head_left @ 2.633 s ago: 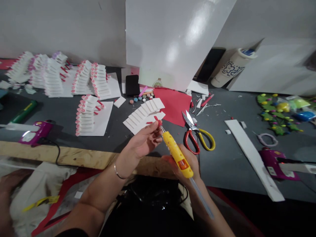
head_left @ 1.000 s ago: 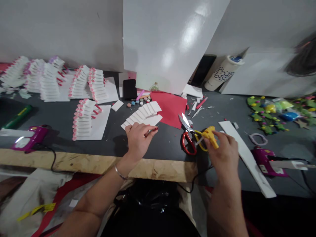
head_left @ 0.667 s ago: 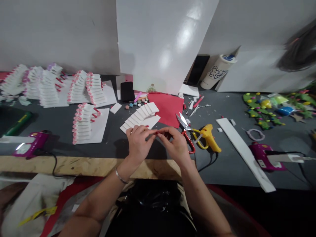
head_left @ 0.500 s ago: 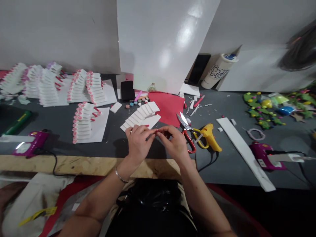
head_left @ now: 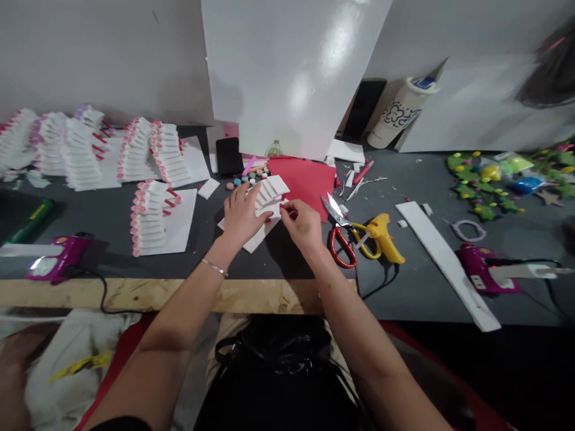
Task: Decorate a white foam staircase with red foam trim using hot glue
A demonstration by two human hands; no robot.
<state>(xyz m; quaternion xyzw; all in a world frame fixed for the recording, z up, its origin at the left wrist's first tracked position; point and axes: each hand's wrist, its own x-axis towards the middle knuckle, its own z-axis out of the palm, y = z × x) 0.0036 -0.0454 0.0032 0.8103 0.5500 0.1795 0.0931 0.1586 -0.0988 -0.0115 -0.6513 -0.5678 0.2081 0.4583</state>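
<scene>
My left hand [head_left: 242,220] lies with fingers spread over a fan of stepped white strips [head_left: 272,188], which stands on a white card [head_left: 257,240]. Much of the fan is hidden under that hand. Thumb and fingertips of my right hand [head_left: 303,226] pinch a tiny red piece [head_left: 281,205] at the card's right side. Another small red bit [head_left: 268,219] shows by my left thumb. Behind my right hand lies a red sheet [head_left: 308,179]. Scissors with red handles [head_left: 342,246] rest just right of it.
Finished-looking white fans with pink edges [head_left: 150,218] stand at left. A yellow glue gun [head_left: 385,239], a long white strip [head_left: 444,263] and a purple power block [head_left: 483,269] lie at right. Farther back are a white tumbler [head_left: 398,117] and a phone [head_left: 365,108].
My hands have parted from a shared pinch in front of the fan. The left has moved onto the white strips, and the right has carried the red piece forward to the card.
</scene>
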